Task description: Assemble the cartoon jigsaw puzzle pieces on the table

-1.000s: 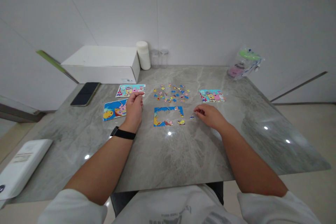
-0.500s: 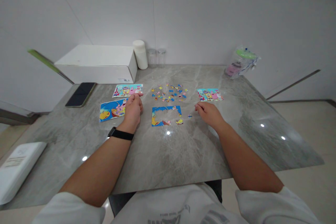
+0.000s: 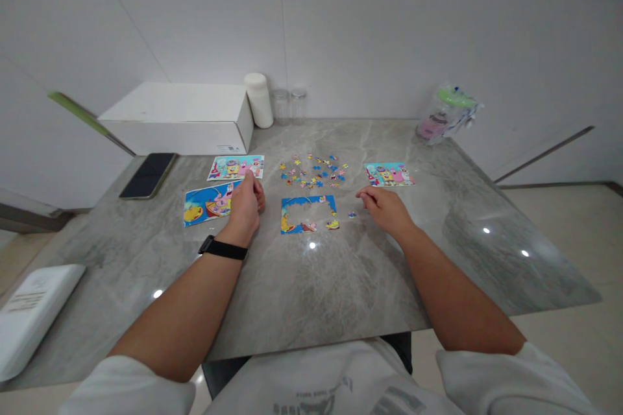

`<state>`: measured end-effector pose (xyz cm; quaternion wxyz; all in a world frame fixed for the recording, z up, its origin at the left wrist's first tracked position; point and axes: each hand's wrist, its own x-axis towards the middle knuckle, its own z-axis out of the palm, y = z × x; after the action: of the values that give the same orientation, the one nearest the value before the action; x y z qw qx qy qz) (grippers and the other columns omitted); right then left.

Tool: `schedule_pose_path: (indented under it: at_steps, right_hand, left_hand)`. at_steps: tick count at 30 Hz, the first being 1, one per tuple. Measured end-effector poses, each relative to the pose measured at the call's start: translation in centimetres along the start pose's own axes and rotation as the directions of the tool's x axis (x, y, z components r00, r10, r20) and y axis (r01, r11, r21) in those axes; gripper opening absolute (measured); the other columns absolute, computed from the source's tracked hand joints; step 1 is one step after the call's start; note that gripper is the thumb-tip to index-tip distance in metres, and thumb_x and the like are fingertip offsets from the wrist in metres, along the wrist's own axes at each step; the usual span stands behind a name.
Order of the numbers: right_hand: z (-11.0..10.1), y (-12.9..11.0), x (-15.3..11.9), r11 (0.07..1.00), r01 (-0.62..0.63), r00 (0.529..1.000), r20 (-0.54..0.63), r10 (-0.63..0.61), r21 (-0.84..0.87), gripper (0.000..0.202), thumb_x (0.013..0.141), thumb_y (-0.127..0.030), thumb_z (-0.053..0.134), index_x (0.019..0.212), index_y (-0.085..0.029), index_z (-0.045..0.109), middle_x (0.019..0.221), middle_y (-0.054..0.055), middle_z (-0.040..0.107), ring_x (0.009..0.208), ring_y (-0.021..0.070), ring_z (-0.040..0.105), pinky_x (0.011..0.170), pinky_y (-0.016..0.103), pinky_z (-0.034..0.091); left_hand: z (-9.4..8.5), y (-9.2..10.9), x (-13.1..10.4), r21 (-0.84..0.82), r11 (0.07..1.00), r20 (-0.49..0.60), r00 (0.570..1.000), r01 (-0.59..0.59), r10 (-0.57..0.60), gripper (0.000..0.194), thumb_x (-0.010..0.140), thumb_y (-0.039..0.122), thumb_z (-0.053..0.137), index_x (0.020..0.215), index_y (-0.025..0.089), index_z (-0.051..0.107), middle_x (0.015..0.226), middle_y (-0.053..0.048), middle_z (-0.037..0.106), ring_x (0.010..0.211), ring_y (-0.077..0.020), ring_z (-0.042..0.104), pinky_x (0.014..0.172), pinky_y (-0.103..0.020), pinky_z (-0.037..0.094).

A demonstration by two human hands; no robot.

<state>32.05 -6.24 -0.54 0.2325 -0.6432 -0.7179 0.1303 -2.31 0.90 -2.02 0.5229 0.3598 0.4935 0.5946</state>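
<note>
My left hand (image 3: 247,201) rests on the table, fingers curled and thumb raised, with nothing visible in it. It covers the right end of a blue picture card (image 3: 209,203). My right hand (image 3: 382,207) is loosely closed at the right, and no piece shows in its fingers. Between the hands lies a partly joined jigsaw puzzle (image 3: 286,219), a border with a gap at the lower right. Near that gap lie a yellow joined bit (image 3: 333,225) and a small blue puzzle piece (image 3: 352,215). Several loose puzzle pieces (image 3: 318,175) are scattered behind the border.
Picture cards lie at the left (image 3: 226,166) and right (image 3: 389,174). Farther back stand a white box (image 3: 180,123), a white bottle (image 3: 259,102), two clear jars (image 3: 289,107) and a bagged cup (image 3: 445,117). A phone (image 3: 148,176) and a white device (image 3: 36,311) are at left.
The thumb of my left hand has lifted and its fingers have curled in more. My right hand has shifted slightly left and its fingers have moved a little. The puzzle looks the same.
</note>
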Motion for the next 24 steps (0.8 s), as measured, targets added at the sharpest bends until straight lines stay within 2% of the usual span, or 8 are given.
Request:
schedule_pose_path:
  at_steps: [8,12,16,20,24]
  right_hand:
    - [0.0,-0.2,-0.1,1.0,0.018,1.0,0.009,-0.017,-0.019,0.034,0.105,-0.035,0.049,0.088,-0.022,0.075,0.089,0.006,0.079,0.086,0.0207,0.07,0.078,0.03,0.045]
    - [0.1,-0.1,-0.1,0.998,0.025,1.0,0.004,-0.025,-0.051,0.035,0.105,-0.036,0.048,0.087,-0.022,0.075,0.089,0.006,0.078,0.087,0.0215,0.069,0.078,0.03,0.045]
    - [0.3,0.3,0.1,1.0,0.005,1.0,-0.03,-0.005,-0.018,0.033,0.103,-0.034,0.048,0.089,-0.023,0.075,0.087,0.005,0.078,0.085,0.0213,0.069,0.079,0.03,0.046]
    - [0.5,0.9,0.6,0.997,-0.046,0.994,-0.098,0.052,0.068,0.03,0.101,-0.032,0.048,0.098,-0.024,0.076,0.082,0.003,0.075,0.08,0.0209,0.068,0.077,0.031,0.048]
    - [0.2,1.2,1.0,0.98,-0.061,0.991,-0.105,0.082,0.189,0.027,0.099,-0.029,0.05,0.107,-0.023,0.075,0.087,0.003,0.075,0.081,0.0198,0.068,0.077,0.031,0.05]
  left_hand:
    - [0.2,-0.2,-0.5,0.029,0.992,0.049,0.991,-0.122,0.121,0.063,0.093,0.072,0.062,0.059,0.023,0.042,0.049,0.005,0.033,0.04,-0.0087,0.026,0.04,-0.026,0.018]
    - [0.4,-0.1,-1.0,0.047,0.991,0.095,0.989,-0.122,0.117,0.064,0.092,0.075,0.062,0.06,0.023,0.041,0.051,0.005,0.031,0.042,-0.0093,0.026,0.041,-0.027,0.017]
    - [0.6,0.0,-1.1,0.038,0.993,0.098,0.989,-0.11,0.106,0.065,0.092,0.075,0.062,0.06,0.023,0.039,0.051,0.006,0.029,0.043,-0.009,0.023,0.041,-0.027,0.015]
    - [0.7,0.0,-1.3,0.049,0.996,0.092,0.993,-0.075,0.07,0.062,0.095,0.068,0.061,0.059,0.023,0.036,0.05,0.006,0.029,0.042,-0.009,0.024,0.041,-0.026,0.015]
    - [0.8,-0.1,-1.4,0.046,0.997,0.098,0.994,-0.061,0.056,0.06,0.095,0.063,0.061,0.059,0.023,0.036,0.05,0.006,0.029,0.042,-0.0086,0.023,0.042,-0.025,0.015]
